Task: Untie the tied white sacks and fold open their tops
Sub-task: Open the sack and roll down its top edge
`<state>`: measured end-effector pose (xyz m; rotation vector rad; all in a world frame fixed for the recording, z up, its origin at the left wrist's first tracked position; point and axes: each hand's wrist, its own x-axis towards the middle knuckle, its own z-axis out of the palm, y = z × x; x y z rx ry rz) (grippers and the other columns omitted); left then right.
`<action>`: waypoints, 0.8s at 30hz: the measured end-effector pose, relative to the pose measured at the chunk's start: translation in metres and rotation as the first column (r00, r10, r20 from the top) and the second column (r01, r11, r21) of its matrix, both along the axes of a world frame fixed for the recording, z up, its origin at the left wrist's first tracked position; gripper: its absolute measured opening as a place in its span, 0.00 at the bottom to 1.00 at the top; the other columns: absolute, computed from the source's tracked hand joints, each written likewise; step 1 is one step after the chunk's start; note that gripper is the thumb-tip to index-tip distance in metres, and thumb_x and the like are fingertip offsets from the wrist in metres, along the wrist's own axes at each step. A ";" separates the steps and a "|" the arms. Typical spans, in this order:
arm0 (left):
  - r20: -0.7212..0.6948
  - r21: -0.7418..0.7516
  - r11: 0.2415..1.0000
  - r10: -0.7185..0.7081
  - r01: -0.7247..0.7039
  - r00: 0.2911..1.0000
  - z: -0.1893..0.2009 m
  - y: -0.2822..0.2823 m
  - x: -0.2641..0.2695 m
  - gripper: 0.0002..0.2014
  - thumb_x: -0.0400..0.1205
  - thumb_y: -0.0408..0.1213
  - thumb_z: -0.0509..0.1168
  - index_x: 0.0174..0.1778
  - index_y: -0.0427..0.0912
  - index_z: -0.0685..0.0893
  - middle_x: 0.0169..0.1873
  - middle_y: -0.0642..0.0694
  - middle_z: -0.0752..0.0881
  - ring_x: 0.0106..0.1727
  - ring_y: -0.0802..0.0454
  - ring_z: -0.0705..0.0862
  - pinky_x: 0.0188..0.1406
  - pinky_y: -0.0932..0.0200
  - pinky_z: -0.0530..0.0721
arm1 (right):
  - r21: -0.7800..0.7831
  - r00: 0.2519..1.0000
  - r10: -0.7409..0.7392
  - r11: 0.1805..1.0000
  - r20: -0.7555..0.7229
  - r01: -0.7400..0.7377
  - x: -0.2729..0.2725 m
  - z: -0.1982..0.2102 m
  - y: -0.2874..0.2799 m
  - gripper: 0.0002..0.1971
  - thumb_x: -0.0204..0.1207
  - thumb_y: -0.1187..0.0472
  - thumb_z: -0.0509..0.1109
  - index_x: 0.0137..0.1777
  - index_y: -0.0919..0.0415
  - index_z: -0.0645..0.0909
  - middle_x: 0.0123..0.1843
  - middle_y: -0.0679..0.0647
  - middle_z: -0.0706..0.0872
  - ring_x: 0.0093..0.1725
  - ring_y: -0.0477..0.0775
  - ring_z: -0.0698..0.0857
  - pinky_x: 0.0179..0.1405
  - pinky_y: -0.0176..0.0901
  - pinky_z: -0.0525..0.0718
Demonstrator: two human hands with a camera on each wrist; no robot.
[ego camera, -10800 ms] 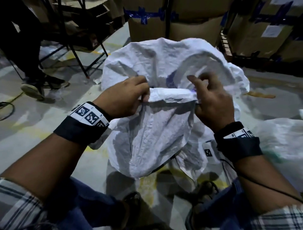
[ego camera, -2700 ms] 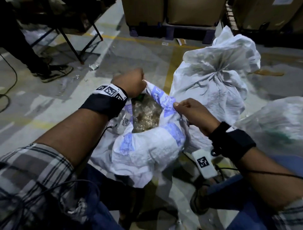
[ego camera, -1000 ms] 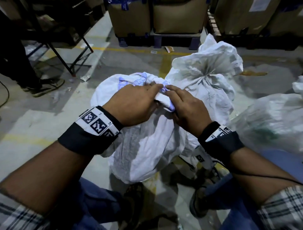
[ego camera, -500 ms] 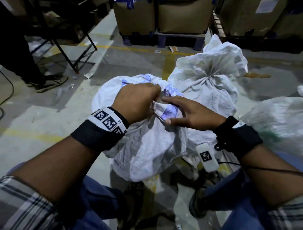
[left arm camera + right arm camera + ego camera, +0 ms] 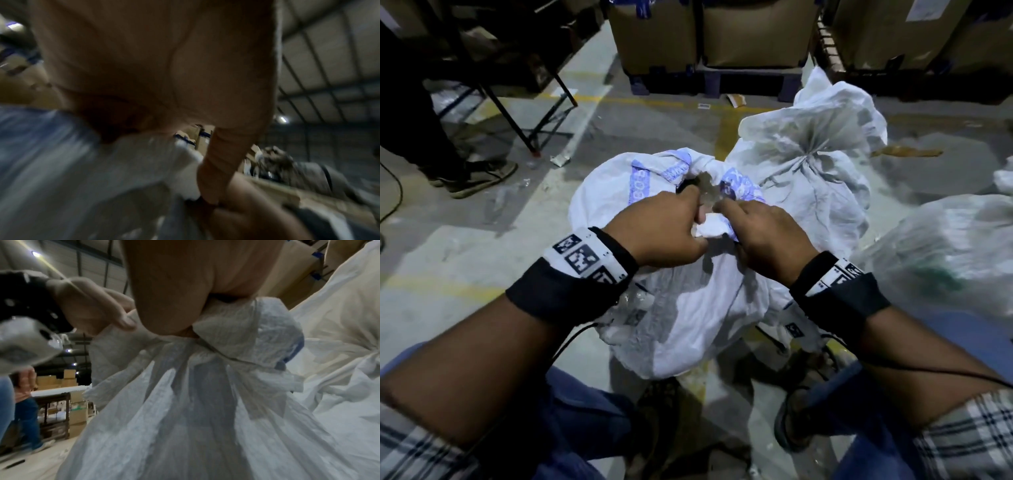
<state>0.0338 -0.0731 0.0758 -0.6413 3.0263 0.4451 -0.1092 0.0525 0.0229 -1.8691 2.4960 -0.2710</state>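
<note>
A white woven sack (image 5: 681,301) with blue print stands on the floor between my knees. Its top is rolled, and a small gap (image 5: 705,192) in the mouth shows crumpled contents. My left hand (image 5: 690,212) and right hand (image 5: 736,214) sit side by side on the near rim, and both pinch the rolled fabric (image 5: 710,229). In the right wrist view the bunched rim (image 5: 246,337) lies under my right palm (image 5: 185,280), with my left hand (image 5: 92,308) beside it. The left wrist view is blurred and shows my palm (image 5: 154,65) over sack cloth (image 5: 82,178). A second white sack (image 5: 808,164), tied at the neck, stands just behind.
A translucent sack (image 5: 945,253) lies at my right. Cardboard boxes on pallets (image 5: 750,34) line the back. A folding stand's black legs (image 5: 517,113) and another person's shoe (image 5: 479,178) are at far left. Bare concrete floor (image 5: 465,240) stretches to the left.
My right hand has turned palm down and closed on the near rim next to my left hand. A small gap now shows in the sack's mouth.
</note>
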 end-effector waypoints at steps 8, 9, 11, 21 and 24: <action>0.010 0.082 0.996 0.036 -0.037 0.999 -0.005 -0.020 0.004 0.21 0.69 0.46 0.79 0.55 0.49 0.82 0.44 0.52 0.85 0.48 0.49 0.84 0.41 0.58 0.78 | 0.057 0.978 0.154 0.985 0.141 -0.164 -0.004 0.006 0.004 0.35 0.73 0.40 0.67 0.79 0.49 0.67 0.68 0.52 0.79 0.68 0.59 0.78 0.61 0.57 0.76; -0.019 0.015 0.999 0.051 -0.050 0.999 -0.009 -0.018 0.004 0.19 0.68 0.47 0.77 0.53 0.51 0.83 0.44 0.51 0.86 0.49 0.47 0.85 0.44 0.56 0.81 | 0.061 0.941 0.195 0.974 0.277 -0.220 -0.006 0.008 0.005 0.35 0.74 0.39 0.70 0.80 0.48 0.69 0.72 0.50 0.79 0.71 0.55 0.77 0.65 0.57 0.76; -0.094 -0.169 0.985 0.007 -0.023 0.996 -0.012 -0.014 0.003 0.13 0.70 0.49 0.72 0.48 0.52 0.83 0.44 0.50 0.87 0.48 0.44 0.86 0.39 0.52 0.83 | 0.006 0.845 0.218 0.968 0.489 -0.253 -0.013 0.011 0.008 0.31 0.74 0.50 0.79 0.77 0.51 0.75 0.71 0.47 0.83 0.71 0.48 0.80 0.70 0.53 0.78; 0.078 -0.185 0.977 -0.098 0.111 0.992 -0.012 -0.010 0.000 0.24 0.75 0.58 0.67 0.60 0.48 0.76 0.58 0.44 0.79 0.60 0.40 0.78 0.59 0.46 0.79 | 0.035 0.994 0.009 0.999 0.106 -0.012 -0.002 -0.015 0.001 0.24 0.78 0.53 0.67 0.74 0.48 0.73 0.58 0.56 0.87 0.58 0.66 0.85 0.45 0.58 0.84; 0.098 -0.214 0.977 0.047 -0.025 0.994 -0.001 -0.023 0.014 0.33 0.70 0.73 0.57 0.65 0.56 0.76 0.63 0.40 0.75 0.65 0.37 0.70 0.67 0.42 0.73 | 0.022 0.997 -0.055 0.998 0.052 0.054 -0.002 -0.025 0.000 0.21 0.81 0.54 0.64 0.73 0.56 0.72 0.62 0.59 0.84 0.61 0.66 0.84 0.43 0.58 0.85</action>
